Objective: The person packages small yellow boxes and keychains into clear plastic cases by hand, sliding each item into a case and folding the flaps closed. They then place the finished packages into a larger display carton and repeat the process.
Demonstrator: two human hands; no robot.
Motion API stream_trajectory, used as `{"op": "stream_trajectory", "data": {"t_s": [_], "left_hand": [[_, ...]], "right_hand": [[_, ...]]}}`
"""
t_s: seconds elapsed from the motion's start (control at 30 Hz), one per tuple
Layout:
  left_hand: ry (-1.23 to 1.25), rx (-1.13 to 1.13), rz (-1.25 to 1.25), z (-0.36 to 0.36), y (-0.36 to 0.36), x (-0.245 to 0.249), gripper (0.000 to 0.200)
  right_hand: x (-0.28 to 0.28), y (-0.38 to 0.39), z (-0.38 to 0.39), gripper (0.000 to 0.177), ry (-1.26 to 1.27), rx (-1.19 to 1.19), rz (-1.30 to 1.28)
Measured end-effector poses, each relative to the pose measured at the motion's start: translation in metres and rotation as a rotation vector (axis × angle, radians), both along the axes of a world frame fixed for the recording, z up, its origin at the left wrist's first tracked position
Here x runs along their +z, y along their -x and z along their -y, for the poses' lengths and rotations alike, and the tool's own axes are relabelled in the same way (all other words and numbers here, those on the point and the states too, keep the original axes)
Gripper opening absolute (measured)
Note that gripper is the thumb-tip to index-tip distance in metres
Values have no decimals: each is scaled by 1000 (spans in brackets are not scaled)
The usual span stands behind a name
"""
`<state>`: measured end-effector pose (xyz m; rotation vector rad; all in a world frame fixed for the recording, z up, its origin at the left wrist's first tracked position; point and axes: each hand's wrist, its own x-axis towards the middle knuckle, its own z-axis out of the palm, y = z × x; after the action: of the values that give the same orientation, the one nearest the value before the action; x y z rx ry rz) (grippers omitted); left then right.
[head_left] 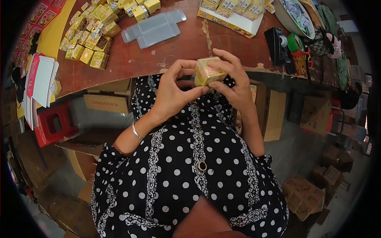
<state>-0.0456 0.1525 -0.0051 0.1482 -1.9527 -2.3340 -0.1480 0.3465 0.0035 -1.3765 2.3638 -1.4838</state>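
Note:
A small yellow box [209, 72] with a shiny clear cover is held up between both hands, just off the table's near edge. My left hand [174, 85] grips it from the left, thumb along the bottom and fingers behind. On the other side, my right hand [234, 79] has its thumb on the lower right and fingers over the top and right side. Beyond the hands, a flattened clear plastic sheet [154, 31] with folded flaps lies on the red-brown table [170, 59].
Many small yellow boxes [93, 35] are heaped at the far left. An open display carton [234, 23] with yellow packs stands at the back. A black tape dispenser [278, 45], green tape roll [294, 43] and basin [293, 18] sit right. A red stool [55, 123] stands below left.

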Motion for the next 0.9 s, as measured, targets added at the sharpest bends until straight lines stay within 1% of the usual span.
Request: {"op": "stream_trajectory", "data": {"t_s": [0.03, 0.07, 0.1, 0.13, 0.17, 0.23, 0.27, 0.3, 0.33, 0.37, 0.43, 0.47, 0.53, 0.6, 0.63, 0.67, 0.7, 0.77, 0.8, 0.83, 0.87, 0.9], "left_hand": [[46, 27, -51, 0, 1, -1, 54], [47, 34, -58, 0, 2, -2, 54], [219, 90, -210, 1, 4, -4, 54], [391, 146, -360, 2, 6, -4, 55], [393, 154, -365, 5, 6, -2, 55], [709, 241, -579, 11, 7, 4, 56], [709, 241, -586, 11, 9, 2, 56], [778, 281, -683, 11, 12, -4, 54], [846, 325, -782, 10, 14, -7, 53], [844, 329, -789, 10, 16, -10, 53], [943, 321, -874, 13, 17, -12, 47], [945, 325, -877, 14, 16, -13, 47], [1022, 265, -912, 15, 14, -13, 43], [1033, 242, -946, 17, 15, -11, 43], [1043, 216, -976, 18, 16, -10, 43], [1044, 220, -981, 19, 17, -9, 43], [1032, 164, -976, 20, 16, -9, 44], [966, 72, -941, 18, 16, -15, 45], [963, 74, -960, 19, 17, -12, 45], [1080, 103, -994, 21, 17, -10, 45], [1198, 136, -1025, 25, 17, -9, 46], [1185, 135, -948, 31, 18, -10, 47]], "right_hand": [[3, -2, 1, 49, 1, 6, -7], [6, -8, 3, 61, 95, -10, 221], [8, -10, 5, 73, 188, -26, 449], [0, -6, 4, 74, 349, 31, 541], [0, -1, -2, 74, 348, 39, 536], [5, 9, -15, 63, 314, -39, 768], [5, 9, -14, 58, 276, -99, 795], [6, 7, -13, 58, 279, -101, 787], [8, 5, -11, 57, 256, -68, 829], [9, 2, -8, 55, 229, -32, 872], [18, -6, 3, 52, 244, -24, 895], [20, -8, 7, 51, 216, -21, 886], [22, -7, 9, 50, 188, -17, 875], [20, -1, 11, 49, 96, 52, 845], [19, 4, 11, 49, 96, 54, 839], [17, 10, 11, 48, 118, 110, 908], [15, 14, 11, 47, 141, 164, 975], [15, 22, 13, 46, 95, 200, 949], [17, 28, 13, 46, 48, 237, 927], [21, 34, 12, 45, 27, 268, 998], [22, 43, 8, 45, 26, 261, 980], [23, 53, 3, 44, 56, 222, 886]]}}
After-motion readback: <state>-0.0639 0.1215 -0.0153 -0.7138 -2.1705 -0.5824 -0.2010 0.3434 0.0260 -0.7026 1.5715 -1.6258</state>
